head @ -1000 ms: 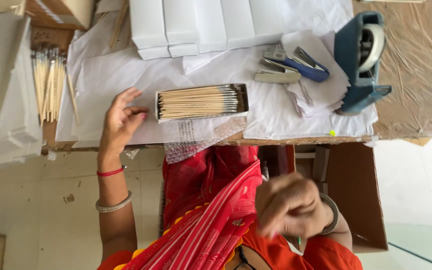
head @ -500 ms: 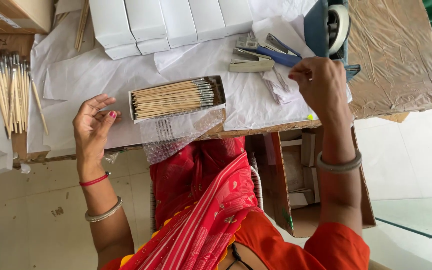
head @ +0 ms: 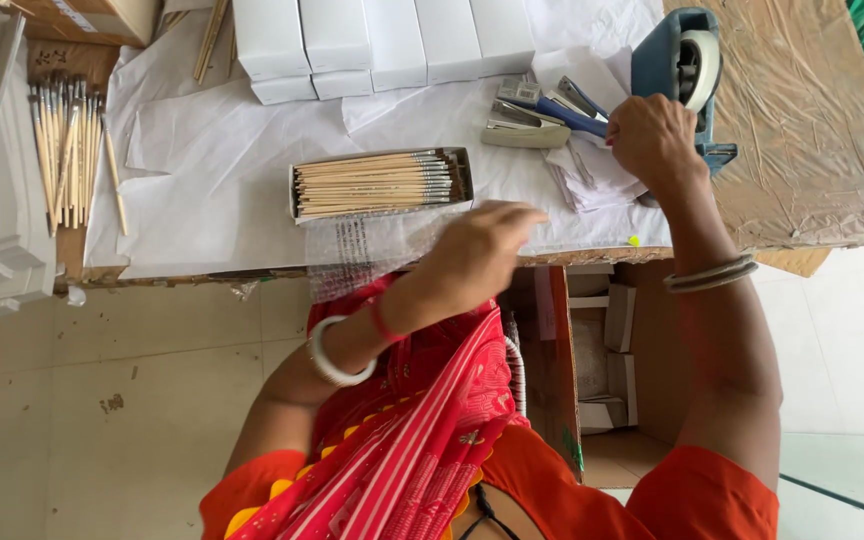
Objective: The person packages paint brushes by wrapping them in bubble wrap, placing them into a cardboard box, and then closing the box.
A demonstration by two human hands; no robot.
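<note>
Tray of brushes (head: 380,184) – long axis left-right, bristle ends rightward. Left hand (head: 482,250) just beside, loosely open, empty. Right hand (head: 652,140) curled on paper stack (head: 592,170) – grip unclear.

The right hand (head: 652,140) covers part of the paper stack (head: 592,175), its fingers hidden, while the white boxes (head: 382,40) at twelve o'clock run off the top edge.

Wooden brushes (head: 372,183) in a glossy plastic-wrapped box, on matt white paper (head: 212,210).
</note>
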